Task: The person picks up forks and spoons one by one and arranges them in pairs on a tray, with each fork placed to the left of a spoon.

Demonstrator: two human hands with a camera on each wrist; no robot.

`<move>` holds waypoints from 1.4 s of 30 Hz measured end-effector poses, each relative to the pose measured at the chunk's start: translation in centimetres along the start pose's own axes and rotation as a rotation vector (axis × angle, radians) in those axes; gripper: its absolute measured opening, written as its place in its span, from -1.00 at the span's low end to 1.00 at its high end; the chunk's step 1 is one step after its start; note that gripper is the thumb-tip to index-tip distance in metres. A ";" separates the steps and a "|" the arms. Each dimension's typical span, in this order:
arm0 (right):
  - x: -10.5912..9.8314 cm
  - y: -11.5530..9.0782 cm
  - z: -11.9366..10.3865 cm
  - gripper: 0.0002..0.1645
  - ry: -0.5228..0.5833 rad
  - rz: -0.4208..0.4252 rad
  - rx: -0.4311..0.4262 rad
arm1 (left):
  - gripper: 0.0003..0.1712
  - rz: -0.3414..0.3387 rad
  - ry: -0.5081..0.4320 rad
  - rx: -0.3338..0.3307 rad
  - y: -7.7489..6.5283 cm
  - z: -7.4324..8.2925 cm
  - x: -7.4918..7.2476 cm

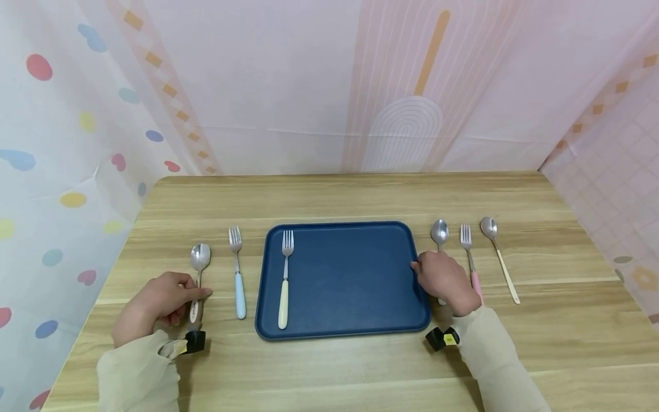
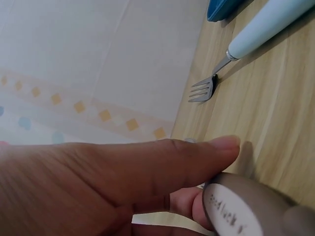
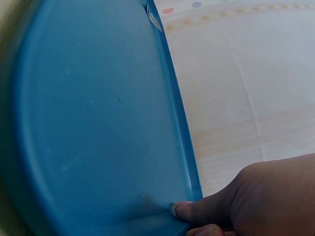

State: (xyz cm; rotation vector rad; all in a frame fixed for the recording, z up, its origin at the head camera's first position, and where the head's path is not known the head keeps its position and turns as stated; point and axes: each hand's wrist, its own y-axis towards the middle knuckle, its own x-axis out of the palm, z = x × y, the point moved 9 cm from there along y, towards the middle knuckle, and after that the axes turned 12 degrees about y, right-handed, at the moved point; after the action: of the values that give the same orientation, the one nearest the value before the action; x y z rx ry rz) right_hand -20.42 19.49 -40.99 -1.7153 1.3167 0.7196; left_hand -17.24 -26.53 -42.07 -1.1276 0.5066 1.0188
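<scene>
My left hand (image 1: 167,300) pinches a metal spoon (image 1: 200,256) by its grey-brown handle (image 2: 261,196), which carries a white lettered patch. The spoon's bowl points toward the back of the table. At the tray's right side, my right hand (image 1: 445,280) grips the rim of the dark blue tray (image 1: 350,274), thumb (image 3: 184,210) over the inner edge. A fork with a cream handle (image 1: 284,297) lies lengthwise in the tray's left part. Between the left hand and the tray rests a fork with a light blue handle (image 1: 239,294).
Right of the tray lie a spoon (image 1: 440,230) partly covered by the right hand, a pink-handled fork (image 1: 465,237) and a cream-handled spoon (image 1: 507,272). The wooden table (image 1: 340,372) meets a patterned cloth (image 1: 288,86) at its back edge.
</scene>
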 end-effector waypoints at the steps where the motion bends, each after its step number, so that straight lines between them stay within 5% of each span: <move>1: 0.0 0.0 0.0 -0.67 0.000 -0.002 -0.001 | -0.61 0.003 -0.001 0.001 0.0 0.0 0.0; 20: 0.2 0.0 0.0 -0.68 -0.007 -0.013 0.001 | -0.55 -0.051 -0.082 -0.085 -0.1 -0.8 0.7; 32: 0.2 -0.1 0.0 -0.68 -0.010 -0.013 -0.005 | -0.54 -0.033 -0.077 -0.051 0.1 -0.7 0.8; 42: 0.1 0.0 0.0 -0.67 -0.012 -0.017 -0.004 | -0.55 0.030 0.032 0.032 0.3 0.5 0.0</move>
State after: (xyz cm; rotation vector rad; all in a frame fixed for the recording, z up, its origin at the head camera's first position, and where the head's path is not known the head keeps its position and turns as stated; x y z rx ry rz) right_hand -20.38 19.45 -41.10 -1.7211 1.2920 0.7216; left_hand -17.59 -26.08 -41.99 -1.1125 0.5653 1.0164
